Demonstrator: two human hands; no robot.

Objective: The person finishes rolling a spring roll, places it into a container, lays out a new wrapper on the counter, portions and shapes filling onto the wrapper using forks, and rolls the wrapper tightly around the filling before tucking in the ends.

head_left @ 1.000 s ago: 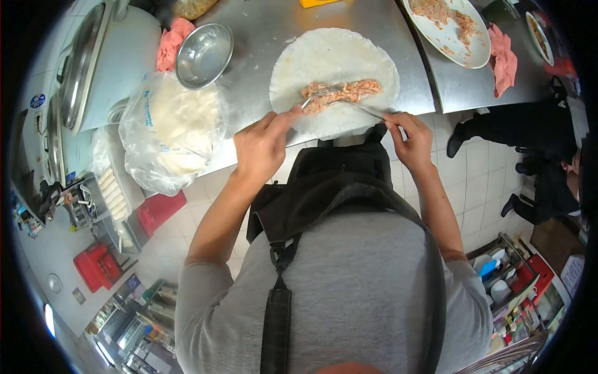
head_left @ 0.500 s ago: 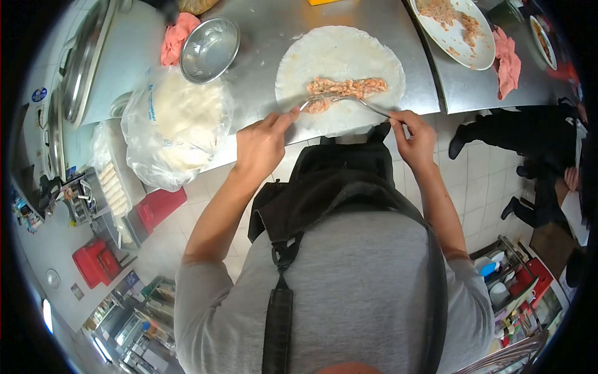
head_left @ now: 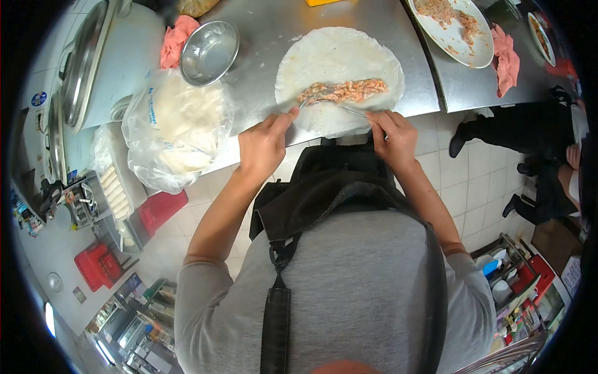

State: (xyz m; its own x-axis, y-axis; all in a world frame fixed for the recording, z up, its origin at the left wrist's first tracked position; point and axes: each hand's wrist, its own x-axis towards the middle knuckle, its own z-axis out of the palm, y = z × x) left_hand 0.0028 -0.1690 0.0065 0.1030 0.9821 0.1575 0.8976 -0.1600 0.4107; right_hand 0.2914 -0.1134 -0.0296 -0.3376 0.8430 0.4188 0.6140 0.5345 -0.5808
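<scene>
A round, pale sheet of dough lies flat on the steel table. Across its near part runs a long strip of orange-pink minced filling. My left hand, at the sheet's near left edge, pinches the end of a thin metal utensil. From the right, my right hand grips the handle of a second metal utensil, which reaches left along the strip's near side. Both utensil heads meet at the strip's left end; whether they are spoons or forks I cannot tell.
Left of the sheet are a clear bag of pale dough, a metal bowl and a pink cloth. A white plate with filling and another pink cloth are at the right. A person in dark trousers stands beyond.
My right hand has moved left with its utensil, toward my left hand. Filling at the strip's left end has been pushed up into line with the rest.
</scene>
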